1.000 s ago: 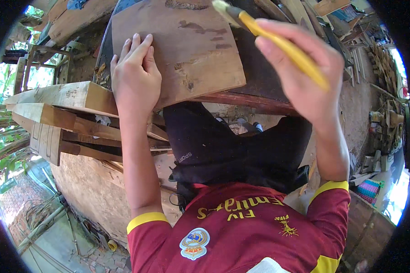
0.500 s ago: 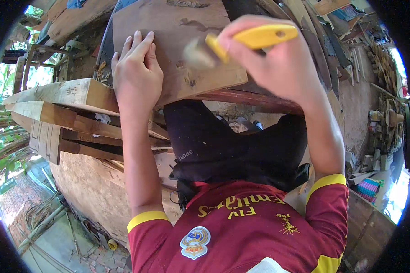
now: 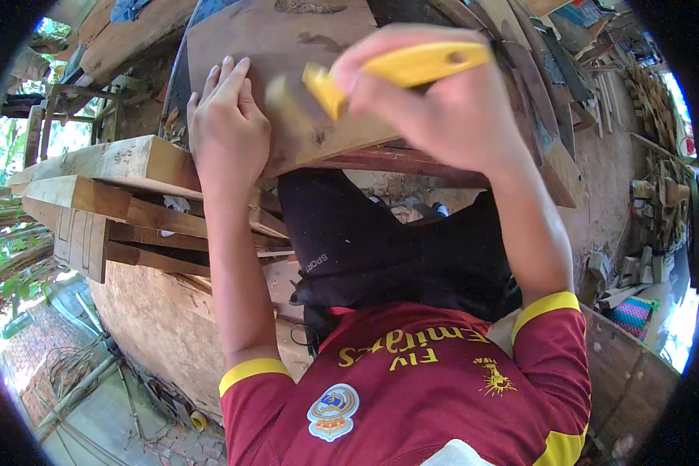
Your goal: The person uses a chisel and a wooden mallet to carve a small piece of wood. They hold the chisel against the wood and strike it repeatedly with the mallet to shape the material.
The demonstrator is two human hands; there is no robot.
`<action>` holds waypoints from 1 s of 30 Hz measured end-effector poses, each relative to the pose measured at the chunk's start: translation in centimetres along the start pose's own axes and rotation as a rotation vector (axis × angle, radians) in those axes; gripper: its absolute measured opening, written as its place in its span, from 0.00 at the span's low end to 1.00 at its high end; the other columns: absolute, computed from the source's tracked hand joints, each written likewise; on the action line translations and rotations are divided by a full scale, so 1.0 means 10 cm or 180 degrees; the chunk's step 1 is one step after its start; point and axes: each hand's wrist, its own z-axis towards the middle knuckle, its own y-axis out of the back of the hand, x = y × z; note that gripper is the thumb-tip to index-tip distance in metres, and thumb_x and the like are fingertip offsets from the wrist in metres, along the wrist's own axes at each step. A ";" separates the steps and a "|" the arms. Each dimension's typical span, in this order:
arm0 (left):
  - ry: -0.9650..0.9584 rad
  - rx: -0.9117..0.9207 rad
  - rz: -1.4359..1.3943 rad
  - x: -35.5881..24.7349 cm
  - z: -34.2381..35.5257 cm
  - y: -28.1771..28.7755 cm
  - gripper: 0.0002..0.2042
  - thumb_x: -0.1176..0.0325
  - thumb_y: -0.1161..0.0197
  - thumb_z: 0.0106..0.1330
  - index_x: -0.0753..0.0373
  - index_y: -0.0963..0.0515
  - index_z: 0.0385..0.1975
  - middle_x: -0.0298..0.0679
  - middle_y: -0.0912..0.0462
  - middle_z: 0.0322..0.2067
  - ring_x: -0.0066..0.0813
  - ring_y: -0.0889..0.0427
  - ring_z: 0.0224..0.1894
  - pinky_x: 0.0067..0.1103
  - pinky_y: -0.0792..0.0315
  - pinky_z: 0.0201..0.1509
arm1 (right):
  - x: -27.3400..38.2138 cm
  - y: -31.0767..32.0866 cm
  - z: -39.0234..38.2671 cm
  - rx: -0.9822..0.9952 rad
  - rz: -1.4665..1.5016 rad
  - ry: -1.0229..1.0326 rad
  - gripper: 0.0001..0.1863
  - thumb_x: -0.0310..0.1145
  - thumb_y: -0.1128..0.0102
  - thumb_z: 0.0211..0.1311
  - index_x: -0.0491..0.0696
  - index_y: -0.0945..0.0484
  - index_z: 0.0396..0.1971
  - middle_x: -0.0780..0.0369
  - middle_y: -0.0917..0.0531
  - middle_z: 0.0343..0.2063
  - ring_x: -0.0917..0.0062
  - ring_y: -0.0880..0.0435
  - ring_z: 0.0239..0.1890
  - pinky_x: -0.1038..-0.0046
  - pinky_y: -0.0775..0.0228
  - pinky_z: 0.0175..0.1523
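A flat brown wooden board with dark stains and a knot lies in front of me. My left hand rests on its left edge, palm down with fingers stretched out. In my right hand is a paintbrush with a yellow handle, the fingers wrapped round it. Its bristles, blurred by motion, point left over the middle of the board, close to my left hand. Whether they touch the wood I cannot tell.
Thick squared timbers are stacked left of the board, under my left forearm. More planks stand at the right. A patterned woven item lies at the far right, and wood scraps are heaped behind it.
My right hand has swept the paintbrush left across the board, toward my left hand. The left hand stays on the board, with the board shifted slightly left in view.
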 end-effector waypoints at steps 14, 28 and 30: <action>0.0097 -0.0134 0.0149 -0.02 0.04 0.03 0.16 0.75 0.56 0.62 0.70 0.26 0.47 0.56 0.27 0.51 0.51 0.29 0.55 0.33 0.35 0.59 | -0.17 0.03 -0.09 -0.1329 -0.1726 0.0279 0.04 0.31 0.38 0.53 0.48 0.19 0.27 0.64 0.19 0.20 0.77 0.19 0.22 0.77 0.29 0.29; 0.0171 -0.0531 0.0778 0.01 0.04 0.06 0.14 0.74 0.47 0.53 0.68 0.21 0.38 0.53 0.21 0.41 0.48 0.22 0.45 0.30 0.28 0.51 | -0.14 0.04 -0.71 -0.1132 -0.0265 0.0442 0.06 0.31 0.38 0.52 0.49 0.23 0.30 0.57 0.21 0.21 0.63 0.20 0.24 0.67 0.30 0.26; 0.0250 -0.0509 0.0795 -0.01 0.02 0.07 0.14 0.73 0.47 0.53 0.68 0.21 0.38 0.53 0.21 0.41 0.48 0.21 0.45 0.31 0.28 0.50 | -0.10 0.13 -0.78 -0.1159 -0.0017 0.0498 0.06 0.31 0.36 0.53 0.48 0.21 0.30 0.58 0.19 0.22 0.65 0.20 0.22 0.71 0.30 0.25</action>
